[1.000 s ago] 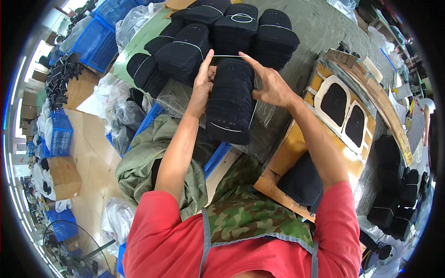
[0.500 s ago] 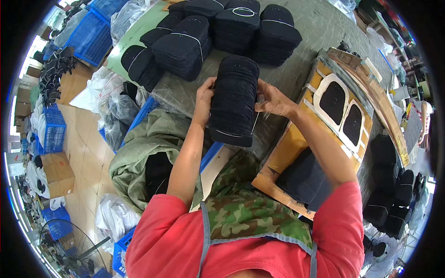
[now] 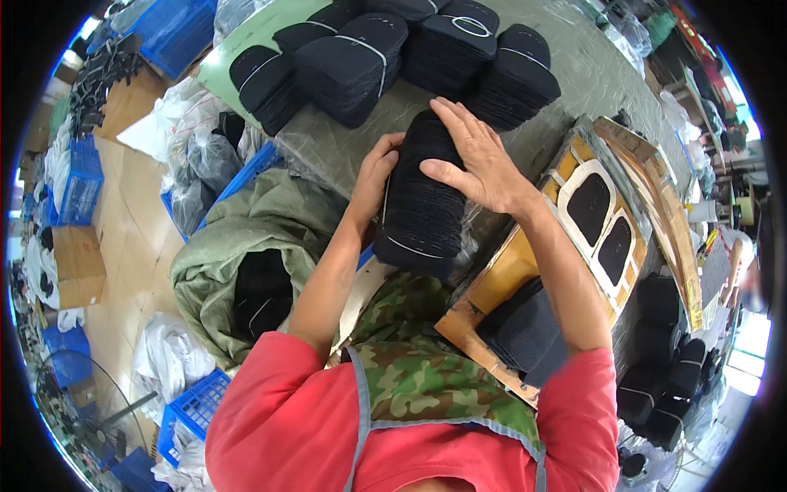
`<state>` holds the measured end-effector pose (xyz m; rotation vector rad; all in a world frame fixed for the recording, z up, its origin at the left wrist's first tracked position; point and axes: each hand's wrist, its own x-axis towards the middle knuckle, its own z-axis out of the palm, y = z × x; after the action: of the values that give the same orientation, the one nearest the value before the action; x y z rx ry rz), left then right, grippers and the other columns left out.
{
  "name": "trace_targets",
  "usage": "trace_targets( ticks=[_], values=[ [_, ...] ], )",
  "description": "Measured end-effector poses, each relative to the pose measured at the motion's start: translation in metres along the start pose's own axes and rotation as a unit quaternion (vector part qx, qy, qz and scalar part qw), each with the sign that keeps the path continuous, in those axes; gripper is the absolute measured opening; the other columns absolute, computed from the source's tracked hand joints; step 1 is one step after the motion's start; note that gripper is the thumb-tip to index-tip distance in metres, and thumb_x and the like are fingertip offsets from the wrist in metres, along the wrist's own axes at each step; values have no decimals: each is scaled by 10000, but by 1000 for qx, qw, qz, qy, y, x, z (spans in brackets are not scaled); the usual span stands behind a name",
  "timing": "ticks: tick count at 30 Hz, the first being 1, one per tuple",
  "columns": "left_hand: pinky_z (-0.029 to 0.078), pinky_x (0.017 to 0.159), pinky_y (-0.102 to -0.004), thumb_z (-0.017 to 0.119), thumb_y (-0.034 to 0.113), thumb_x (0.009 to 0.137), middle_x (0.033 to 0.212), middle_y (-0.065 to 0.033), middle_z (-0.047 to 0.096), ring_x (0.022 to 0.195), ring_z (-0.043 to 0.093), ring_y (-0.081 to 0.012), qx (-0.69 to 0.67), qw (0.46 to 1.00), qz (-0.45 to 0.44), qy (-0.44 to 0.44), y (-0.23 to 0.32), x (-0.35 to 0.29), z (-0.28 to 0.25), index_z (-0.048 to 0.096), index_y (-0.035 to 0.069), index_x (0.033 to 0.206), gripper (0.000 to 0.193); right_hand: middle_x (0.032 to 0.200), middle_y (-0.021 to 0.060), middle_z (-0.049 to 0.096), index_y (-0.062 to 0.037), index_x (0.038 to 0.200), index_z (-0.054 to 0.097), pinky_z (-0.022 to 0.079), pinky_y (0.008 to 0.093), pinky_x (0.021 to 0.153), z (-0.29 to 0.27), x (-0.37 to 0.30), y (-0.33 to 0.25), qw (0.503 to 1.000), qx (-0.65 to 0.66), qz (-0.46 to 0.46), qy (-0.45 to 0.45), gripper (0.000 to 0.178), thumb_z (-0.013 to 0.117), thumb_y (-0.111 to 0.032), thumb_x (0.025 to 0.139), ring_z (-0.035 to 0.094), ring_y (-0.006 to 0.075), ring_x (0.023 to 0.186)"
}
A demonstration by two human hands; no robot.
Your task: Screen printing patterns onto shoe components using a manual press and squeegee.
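A thick stack of black fabric pieces with rounded ends stands tilted in front of me at the table's near edge. A thin white band shows at its lower end and along its left side. My left hand grips the stack's left side, fingers partly hidden behind it. Across its upper right side lies my right hand, with fingers stretched out and thumb spread apart on the layers. Beyond my hands, several banded stacks of similar black pieces sit on the table; a loose white band ring lies on one.
To the right, a wooden board carries a white double-window frame and dark mesh pieces. An olive cloth sack with black pieces inside stands at left, near blue crates. More black stacks lie at far right.
My right hand has moved from pinching at the stack's right edge to lying flat over its upper right side. The stack has tilted a little; the whole view has shifted slightly.
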<state>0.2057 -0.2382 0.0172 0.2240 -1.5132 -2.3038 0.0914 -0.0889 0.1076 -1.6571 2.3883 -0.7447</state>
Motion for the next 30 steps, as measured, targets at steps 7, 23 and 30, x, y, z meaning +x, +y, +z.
trace_targets(
  ticks=[7, 23, 30],
  values=[
    [426, 930, -269, 408, 147, 965, 1114, -73, 622, 1038, 562, -131, 36, 999, 7, -25, -7, -7, -25, 568, -22, 1225, 349, 1570, 287, 157, 53, 1514, 156, 150, 452, 1199, -31, -31, -26, 971, 227, 72, -7, 1326, 761, -715, 619, 138, 380, 1480],
    [355, 1027, -287, 424, 224, 1013, 1294, -77, 536, 1192, 482, -155, 138, 990, -19, 23, 12, -17, -14, 446, 6, 1393, 439, 1322, 185, 564, 10, 1375, 484, 413, 367, 1062, -35, -63, 1, 768, 509, 382, -69, 889, 730, -559, 738, 555, 295, 1207],
    [321, 1108, -363, 448, 306, 1014, 1507, -193, 350, 1404, 337, -284, 199, 972, -122, -36, -10, -23, -32, 414, 34, 1449, 514, 1371, 185, 529, 29, 1429, 420, 428, 420, 1049, -26, -40, 31, 796, 431, 418, -72, 995, 660, -685, 779, 530, 283, 1251]
  ],
)
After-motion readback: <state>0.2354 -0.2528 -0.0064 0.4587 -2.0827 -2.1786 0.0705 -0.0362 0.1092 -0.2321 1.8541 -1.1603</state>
